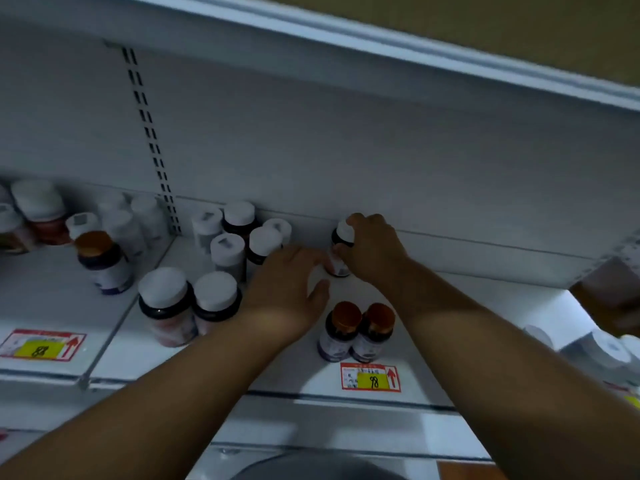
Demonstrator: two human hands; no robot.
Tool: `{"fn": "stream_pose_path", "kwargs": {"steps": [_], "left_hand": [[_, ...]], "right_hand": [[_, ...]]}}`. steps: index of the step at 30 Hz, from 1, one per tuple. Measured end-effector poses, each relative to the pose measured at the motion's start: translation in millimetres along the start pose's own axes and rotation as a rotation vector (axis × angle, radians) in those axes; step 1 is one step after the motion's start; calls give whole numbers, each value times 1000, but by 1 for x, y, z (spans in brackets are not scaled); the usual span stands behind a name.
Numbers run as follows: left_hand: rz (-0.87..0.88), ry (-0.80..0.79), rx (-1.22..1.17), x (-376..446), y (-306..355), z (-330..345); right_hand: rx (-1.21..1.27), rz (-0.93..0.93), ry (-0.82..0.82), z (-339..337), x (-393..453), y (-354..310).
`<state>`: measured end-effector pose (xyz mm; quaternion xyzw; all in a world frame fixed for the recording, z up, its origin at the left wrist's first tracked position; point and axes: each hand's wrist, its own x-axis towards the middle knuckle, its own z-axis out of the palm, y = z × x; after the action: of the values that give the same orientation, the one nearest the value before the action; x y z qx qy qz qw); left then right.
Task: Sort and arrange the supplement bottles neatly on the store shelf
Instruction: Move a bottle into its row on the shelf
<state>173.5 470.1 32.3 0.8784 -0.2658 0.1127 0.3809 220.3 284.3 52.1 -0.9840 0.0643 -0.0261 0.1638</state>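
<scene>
looking down from your head camera, you see the small bottle [341, 249] with a white cap standing straight up at the back of the shelf [467, 306], close to the back wall. its long side points up and down. your right hand [372, 249] is the nearer one. it is already on the bottle, with fingers curled over the cap and the thumb pinching the side. your left hand [289, 284] is just beside the bottle, a bit lower and to the left. its fingers are spread and mostly straight, and the tips reach to the bottom of the bottle. you cannot tell if they really touch it. this hand holds nothing.

to the left of your left hand is a bunch of white cap bottles [242, 237], and two bigger jars [188, 306] stand nearer the front. two orange cap bottles [358, 332] stand side by side, touching, below your hands near the price tag [370, 376]. one more orange cap bottle [102, 261] stands far off to the left.

the next move likely depends on which group the small bottle belongs with, and that group seems to be on the left.
</scene>
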Motion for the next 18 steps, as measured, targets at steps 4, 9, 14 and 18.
{"fn": "stream_pose_path", "kwargs": {"steps": [4, 9, 14, 18], "left_hand": [[-37, 97, 21, -4, 7, 9], [-117, 58, 36, -7, 9, 9], [-305, 111, -200, -8, 9, -1], [-322, 107, -308, -15, 16, -28]], "right_hand": [[80, -72, 12, 5, 20, 7], [208, -127, 30, -3, 24, 13], [507, -102, 158, -39, -13, -11], [667, -150, 203, -66, -46, -52]]}}
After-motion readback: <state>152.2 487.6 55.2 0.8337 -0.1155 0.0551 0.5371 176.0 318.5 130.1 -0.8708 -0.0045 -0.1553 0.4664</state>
